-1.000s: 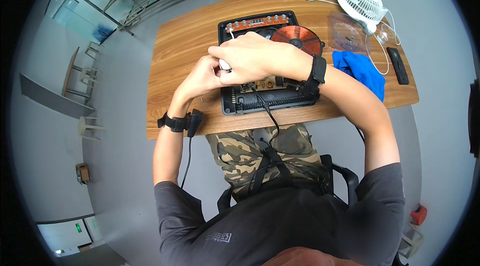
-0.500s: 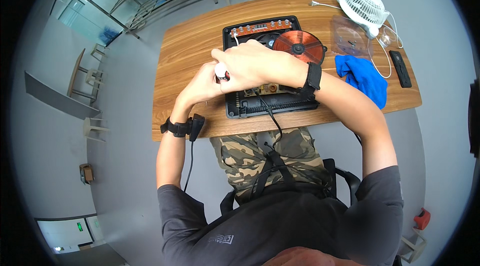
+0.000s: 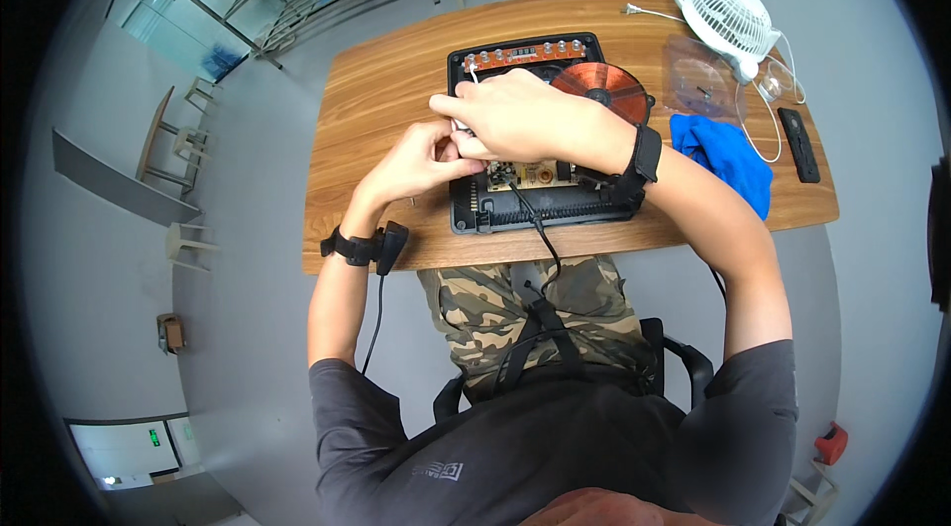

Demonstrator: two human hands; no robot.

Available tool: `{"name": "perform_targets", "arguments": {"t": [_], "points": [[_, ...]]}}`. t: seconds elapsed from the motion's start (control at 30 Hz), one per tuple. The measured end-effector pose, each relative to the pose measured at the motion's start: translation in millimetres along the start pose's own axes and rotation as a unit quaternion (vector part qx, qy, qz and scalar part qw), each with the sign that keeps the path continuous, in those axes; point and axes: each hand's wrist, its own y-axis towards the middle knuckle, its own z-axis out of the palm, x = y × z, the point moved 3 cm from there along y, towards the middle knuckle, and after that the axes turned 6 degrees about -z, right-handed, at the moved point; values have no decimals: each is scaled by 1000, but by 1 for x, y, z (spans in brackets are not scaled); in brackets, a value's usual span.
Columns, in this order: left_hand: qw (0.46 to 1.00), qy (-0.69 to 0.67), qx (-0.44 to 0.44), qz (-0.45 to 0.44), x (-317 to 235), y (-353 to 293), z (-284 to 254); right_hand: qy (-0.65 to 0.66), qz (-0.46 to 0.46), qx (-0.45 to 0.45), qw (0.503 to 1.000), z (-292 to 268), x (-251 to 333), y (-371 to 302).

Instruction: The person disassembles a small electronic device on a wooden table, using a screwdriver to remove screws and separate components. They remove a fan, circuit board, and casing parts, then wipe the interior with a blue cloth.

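Note:
An opened induction cooker base (image 3: 594,212), a black shell, lies on the wooden table in front of me. Its round copper coil (image 3: 612,88) sits at the right of the shell, partly behind my right hand. At the far side is an orange control strip (image 3: 540,53); a tan circuit board (image 3: 540,175) shows nearer me. Over the left part of the shell, my right hand (image 3: 515,120) is closed, its fingers mostly hidden. My left hand (image 3: 424,161) meets it with thumb and fingers pinched. A small white piece (image 3: 457,126) peeks out between them; its kind is unclear.
Right of the cooker lie a blue cloth (image 3: 728,159), a clear plastic tray (image 3: 693,80) with small dark bits, and a black strip-shaped part (image 3: 798,145). A white fan (image 3: 728,16) with its cord stands at the far right. A black cable (image 3: 543,229) runs off the table's front edge.
My left fingers have shifted right and now pinch near the shell's left edge. The white round end that showed between my hands is now mostly hidden. The view has shifted slightly.

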Motion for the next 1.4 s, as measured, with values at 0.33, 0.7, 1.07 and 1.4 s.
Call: {"name": "perform_targets", "arguments": {"t": [0.33, 0.7, 1.07, 1.4], "points": [[996, 57, -64, 14, -9, -4, 1, -21, 62, 35, 997, 0, 2, 6], [996, -24, 17, -85, 15, -10, -9, 33, -7, -3, 999, 3, 7, 1], [993, 72, -78, 52, -8, -8, 10, -42, 87, 75, 993, 1, 8, 11], [998, -56, -33, 1, 5, -15, 0, -26, 66, 52, 996, -8, 16, 10]]}}
